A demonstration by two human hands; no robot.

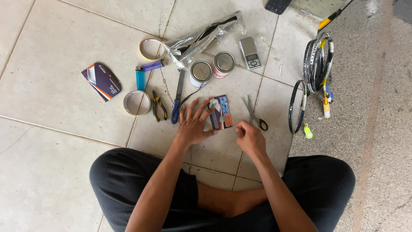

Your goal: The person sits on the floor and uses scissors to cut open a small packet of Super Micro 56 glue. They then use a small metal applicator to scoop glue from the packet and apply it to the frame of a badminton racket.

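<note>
Head view: left hand [195, 124] lies splayed, fingers open, pinning a dark string packet [221, 112] on the tiled floor [56, 51]. Right hand [249, 136] is pinched closed, maybe on thin string, can't tell. Scissors [254, 113] sit just beside it, easy to snag.

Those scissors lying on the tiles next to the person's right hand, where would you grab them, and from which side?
Probably by the dark finger loops. The scissors lie flat, loops at the end nearer the person and blades pointing away towards the pocket scale. The right hand is just below the loops, so coming in from the person's side reaches them first and keeps the fingers off the blades, which look slightly parted.
</note>
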